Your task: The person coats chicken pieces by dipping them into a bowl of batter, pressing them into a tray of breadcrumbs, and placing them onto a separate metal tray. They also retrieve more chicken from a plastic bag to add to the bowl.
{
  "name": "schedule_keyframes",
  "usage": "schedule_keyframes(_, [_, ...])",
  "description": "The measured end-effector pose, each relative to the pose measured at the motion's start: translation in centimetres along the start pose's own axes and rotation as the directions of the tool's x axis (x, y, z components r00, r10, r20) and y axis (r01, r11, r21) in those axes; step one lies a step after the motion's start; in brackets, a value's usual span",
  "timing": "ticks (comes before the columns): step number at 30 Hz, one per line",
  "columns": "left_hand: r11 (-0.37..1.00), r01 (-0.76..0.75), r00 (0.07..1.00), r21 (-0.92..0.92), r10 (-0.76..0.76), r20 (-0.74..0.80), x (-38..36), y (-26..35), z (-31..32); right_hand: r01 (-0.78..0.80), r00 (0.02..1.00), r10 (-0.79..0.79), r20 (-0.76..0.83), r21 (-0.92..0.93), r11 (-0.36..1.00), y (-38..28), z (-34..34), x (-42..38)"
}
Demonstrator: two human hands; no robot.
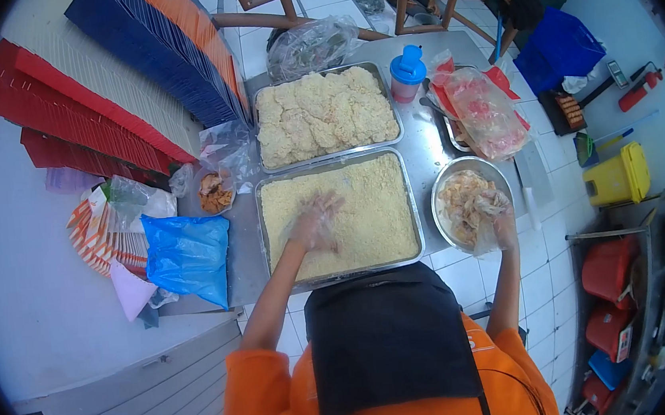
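My left hand (316,222), in a clear plastic glove, lies open with fingers spread on the pale yellow breading crumbs in a metal tray (417,223). My right hand (500,222), also in a clear glove, reaches over the near right rim of a round metal bowl (440,227). Its fingers curl around wet, pale pieces of raw meat (463,195) in the bowl; glove and meat partly hide the fingertips. Behind the crumb tray, a second metal tray (399,130) is heaped with crumb-coated pieces (324,116).
A shaker with a blue lid (407,72) stands right of the rear tray. Farther right are a plastic bag (487,108) and a knife (529,196). To the left lie a blue bag (188,257), a small tub of food (214,192) and stacked folded cartons (165,47).
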State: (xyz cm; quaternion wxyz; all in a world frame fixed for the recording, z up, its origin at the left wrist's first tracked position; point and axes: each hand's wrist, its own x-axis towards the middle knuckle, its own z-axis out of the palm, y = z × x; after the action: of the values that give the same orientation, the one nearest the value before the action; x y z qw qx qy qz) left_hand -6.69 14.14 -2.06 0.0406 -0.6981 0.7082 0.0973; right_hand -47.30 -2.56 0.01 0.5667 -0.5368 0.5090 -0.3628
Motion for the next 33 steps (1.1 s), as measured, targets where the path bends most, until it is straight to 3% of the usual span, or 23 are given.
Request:
schedule_keyframes(2, [0.996,-0.073,0.997,-0.061,0.071,-0.024,0.0,-2.4,3.7,0.024,1.000,-0.024,0.010,0.035,0.999,0.7,0.0,0.3])
schedule_keyframes(4, [0.985,0.094,0.995,-0.144,-0.091,0.028,-0.7,-3.8,7.7,0.020,1.000,-0.021,0.006,0.040,0.999,-1.0,0.7,-0.1])
schedule_keyframes(5, [0.986,0.093,0.996,-0.142,-0.090,0.028,-1.0,-3.9,9.1,0.012,1.000,-0.012,0.004,0.037,0.999,-1.5,0.9,-0.3])
schedule_keyframes(6, [0.737,0.068,0.985,-0.672,-0.155,-0.070,-1.3,-3.8,10.3,0.012,1.000,-0.012,0.003,0.038,0.999,-1.3,0.8,-0.1])
schedule_keyframes(7, [0.245,-0.047,0.959,-0.968,-0.262,-0.112,-1.3,-3.9,11.2,0.014,1.000,-0.014,-0.002,0.024,1.000,-0.8,0.6,0.2])
schedule_keyframes(8, [0.244,-0.044,0.959,-0.969,-0.263,-0.110,-1.2,-4.7,11.9,0.014,1.000,-0.014,-0.005,0.010,1.000,-0.3,0.4,0.4])
schedule_keyframes(10, [0.395,0.082,0.963,-0.915,-0.268,-0.029,-0.5,-6.1,10.7,-0.002,1.000,0.002,-0.003,-0.026,1.000,-0.1,0.3,0.7])
schedule_keyframes(11, [0.397,0.081,0.964,-0.914,-0.264,-0.029,-0.5,-6.3,10.3,-0.017,1.000,0.017,-0.004,-0.060,0.998,-0.1,0.3,0.9])
schedule_keyframes(13, [0.695,0.125,0.977,-0.708,-0.211,-0.034,-1.5,-4.6,3.4,-0.014,1.000,0.014,-0.010,-0.030,0.999,0.3,0.4,1.2])
schedule_keyframes(17, [0.775,0.053,0.980,-0.629,-0.163,-0.117,0.0,-1.2,-1.4,-0.017,1.000,0.017,0.012,-0.019,1.000,0.9,0.7,1.8])
schedule_keyframes(19, [0.900,0.100,0.992,-0.424,-0.058,0.111,2.1,-0.1,-2.1,-0.031,0.999,0.031,0.019,-0.002,1.000,1.4,0.9,2.1])
schedule_keyframes(21, [0.941,0.106,0.994,-0.320,-0.088,0.070,4.8,2.2,-0.5,-0.042,0.999,0.041,0.024,0.019,0.999,1.4,1.3,2.4])
schedule_keyframes(23, [0.970,0.116,0.993,-0.215,-0.113,0.028,7.0,5.0,0.0,0.021,1.000,-0.020,0.010,-0.189,0.982,0.4,1.9,2.2])
schedule_keyframes(26, [0.990,0.022,0.999,-0.141,-0.026,-0.029,8.4,7.6,-0.3,0.022,1.000,-0.027,-0.014,-0.253,0.967,0.0,2.3,1.9])
schedule_keyframes(29, [0.992,-0.041,0.995,-0.120,0.029,-0.100,8.6,7.2,1.7,-0.097,0.994,0.092,-0.059,-0.090,0.991,-0.4,2.3,1.4])
schedule_keyframes(33, [0.991,-0.060,0.992,-0.121,0.045,-0.120,8.7,7.0,1.8,-0.119,0.987,0.097,-0.129,-0.175,0.977,-0.9,1.7,0.6])
